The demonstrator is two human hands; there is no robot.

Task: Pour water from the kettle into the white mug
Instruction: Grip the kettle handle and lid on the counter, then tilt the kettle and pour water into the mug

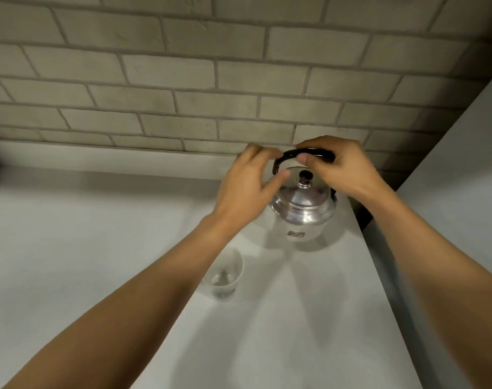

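A shiny metal kettle (pixel 305 210) with a black arched handle and a black lid knob stands upright on the white counter (pixel 99 248), near the back wall. My right hand (pixel 338 167) is closed around the top of the handle. My left hand (pixel 249 183) hovers at the kettle's left side, fingers apart, its thumb touching the lid's rim and holding nothing. The white mug (pixel 223 273) stands upright in front of the kettle and a little to the left, partly covered by my left forearm. A little clear liquid seems to lie at its bottom.
A grey brick wall (pixel 183 80) runs along the back of the counter. A tall white surface (pixel 463 178) rises close on the right, just beyond the kettle. The counter's front edge drops away diagonally at the lower right.
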